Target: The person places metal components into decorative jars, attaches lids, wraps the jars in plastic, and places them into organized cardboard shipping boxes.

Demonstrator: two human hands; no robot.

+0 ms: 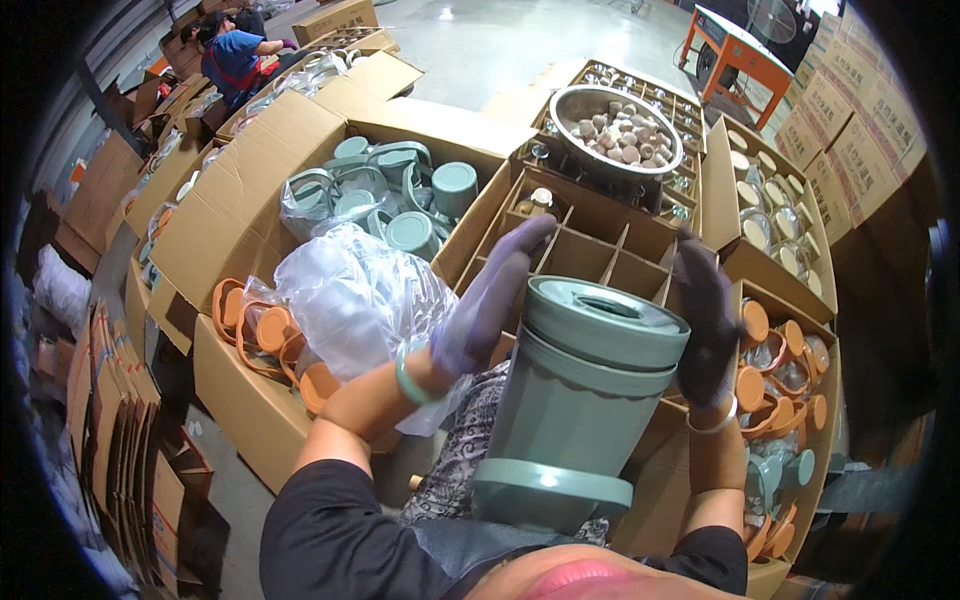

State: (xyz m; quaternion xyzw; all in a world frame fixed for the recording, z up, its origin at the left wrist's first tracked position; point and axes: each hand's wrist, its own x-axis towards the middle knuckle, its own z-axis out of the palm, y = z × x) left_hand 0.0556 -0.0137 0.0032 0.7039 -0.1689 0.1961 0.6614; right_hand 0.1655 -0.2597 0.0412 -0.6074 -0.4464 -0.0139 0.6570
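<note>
A large sage-green vacuum jug body (581,405) stands close to my chest, tilted, with a ring-shaped top and a round hole in it; a lighter green band or handle crosses its lower part. My left hand (491,300), in a purple glove, is raised at the jug's upper left side with the fingers stretched out. On the other side, my right hand (705,322), in a dark purple glove, is held upright with its palm towards the jug. Both hands are slightly blurred, and whether either palm touches the jug I cannot tell. Neither hand is closed around anything.
Beyond the jug is a divided carton (592,255) holding a capped bottle (538,201). A steel bowl of stoppers (619,135) rests behind it. Cartons hold green lids (411,231), orange lids (750,388) and cream-topped items (754,199). Clear plastic bags (360,292) lie left. A co-worker (232,60) is at upper left.
</note>
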